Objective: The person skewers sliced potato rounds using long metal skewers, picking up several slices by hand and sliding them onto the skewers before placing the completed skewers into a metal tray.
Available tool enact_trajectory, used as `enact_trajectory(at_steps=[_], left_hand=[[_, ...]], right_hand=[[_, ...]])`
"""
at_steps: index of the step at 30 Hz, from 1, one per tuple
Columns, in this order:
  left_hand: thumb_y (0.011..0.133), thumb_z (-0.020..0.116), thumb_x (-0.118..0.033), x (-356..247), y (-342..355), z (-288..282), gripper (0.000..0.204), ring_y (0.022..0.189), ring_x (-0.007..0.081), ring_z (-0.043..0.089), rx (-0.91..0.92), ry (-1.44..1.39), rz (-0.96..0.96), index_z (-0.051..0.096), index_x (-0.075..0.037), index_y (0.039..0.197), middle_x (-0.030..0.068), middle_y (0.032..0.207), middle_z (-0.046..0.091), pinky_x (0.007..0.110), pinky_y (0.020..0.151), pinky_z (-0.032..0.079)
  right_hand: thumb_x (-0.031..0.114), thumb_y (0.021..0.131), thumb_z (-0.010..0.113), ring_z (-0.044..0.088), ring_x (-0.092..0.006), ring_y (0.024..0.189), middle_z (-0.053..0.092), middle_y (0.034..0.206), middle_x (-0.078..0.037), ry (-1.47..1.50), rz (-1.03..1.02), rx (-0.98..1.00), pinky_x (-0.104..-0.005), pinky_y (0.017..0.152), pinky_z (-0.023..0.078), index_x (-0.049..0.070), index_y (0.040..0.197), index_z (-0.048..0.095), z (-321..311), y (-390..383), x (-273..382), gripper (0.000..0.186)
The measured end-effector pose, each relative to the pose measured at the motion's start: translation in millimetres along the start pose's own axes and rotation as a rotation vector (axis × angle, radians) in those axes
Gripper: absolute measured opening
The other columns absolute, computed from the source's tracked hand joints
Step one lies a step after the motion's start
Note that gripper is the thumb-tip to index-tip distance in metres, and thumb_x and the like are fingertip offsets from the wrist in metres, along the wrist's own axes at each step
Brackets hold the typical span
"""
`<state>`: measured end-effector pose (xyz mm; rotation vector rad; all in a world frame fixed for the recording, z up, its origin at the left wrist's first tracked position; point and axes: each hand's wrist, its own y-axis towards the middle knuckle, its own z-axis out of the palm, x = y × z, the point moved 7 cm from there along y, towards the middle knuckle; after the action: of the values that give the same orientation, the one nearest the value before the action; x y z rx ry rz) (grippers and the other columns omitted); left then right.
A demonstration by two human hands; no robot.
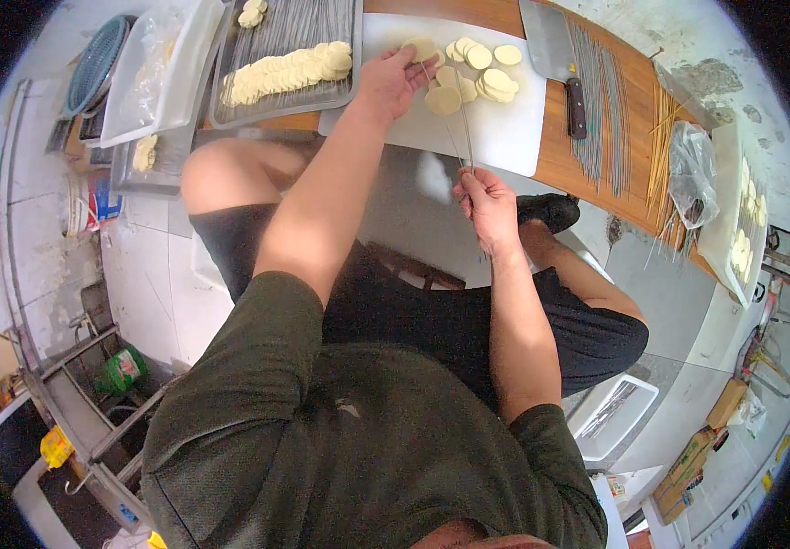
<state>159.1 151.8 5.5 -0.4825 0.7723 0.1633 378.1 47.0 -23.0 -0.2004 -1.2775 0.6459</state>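
My left hand (393,86) is over the white cutting board (516,135), its fingers closed on a thin, pale yellow round slice (423,47). Nearer to me, my right hand (488,203) grips the lower ends of thin metal skewers (466,137), which point away over the board. Toward their far ends, round slices (443,101) show on or against the skewers; how they are pierced is too small to tell. Just beyond and to the right, more loose slices (478,56) lie in overlapping groups on the board.
Left of the board, a grey tray (358,57) holds metal skewers and a long row of overlapping slices (285,73). A cleaver (576,105) lies at the board's right edge, beside loose metal skewers (607,128). Farther right are bamboo sticks (662,151), a plastic bag (693,174) and a white tray (723,233).
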Motion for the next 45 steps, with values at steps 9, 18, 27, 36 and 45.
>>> enact_trajectory(at_steps=[9,18,27,36,45], left_hand=[[0.092,0.053,-0.006,-5,-1,3,0.021,0.094,0.0296,0.063,0.037,0.020,0.019,0.049,0.007,0.108,0.0170,0.105,0.059,0.037,0.080,0.056],[0.090,0.056,-0.005,-3,-4,6,0.019,0.091,0.0274,0.065,0.053,0.094,0.052,0.051,0.006,0.105,0.0156,0.103,0.061,0.035,0.079,0.056],[0.091,0.057,-0.011,10,-9,5,0.025,0.093,0.0237,0.065,0.035,0.198,0.026,0.053,0.005,0.109,0.0137,0.104,0.063,0.034,0.081,0.055],[0.092,0.055,-0.012,7,-19,9,0.025,0.095,0.0252,0.063,-0.019,0.254,-0.029,0.048,-0.001,0.113,0.0102,0.107,0.058,0.040,0.075,0.055],[0.094,0.052,-0.013,14,-20,13,0.021,0.099,0.0279,0.062,0.055,0.014,0.021,0.053,0.000,0.111,0.0116,0.109,0.060,0.042,0.082,0.055]], right_hand=[[0.012,0.092,0.056,0.042,-0.0041,0.050,0.062,0.073,-0.005,-0.029,-0.012,-0.002,-0.0190,0.045,0.033,-0.001,0.103,0.062,-1,2,-1,0.019],[0.012,0.092,0.055,0.043,-0.0047,0.051,0.062,0.073,-0.005,-0.056,-0.011,-0.008,-0.0197,0.045,0.034,-0.003,0.105,0.061,0,0,1,0.021],[0.012,0.093,0.055,0.043,-0.0047,0.051,0.062,0.073,-0.005,-0.017,-0.032,-0.005,-0.0190,0.046,0.035,-0.002,0.104,0.062,-2,3,-3,0.020],[0.013,0.093,0.054,0.045,-0.0050,0.051,0.062,0.072,-0.005,-0.149,-0.103,-0.058,-0.0195,0.047,0.036,-0.002,0.103,0.062,-2,3,4,0.020],[0.015,0.093,0.054,0.044,-0.0046,0.051,0.060,0.071,-0.002,0.031,0.027,-0.021,-0.0183,0.046,0.035,0.001,0.107,0.062,2,-1,3,0.022]])
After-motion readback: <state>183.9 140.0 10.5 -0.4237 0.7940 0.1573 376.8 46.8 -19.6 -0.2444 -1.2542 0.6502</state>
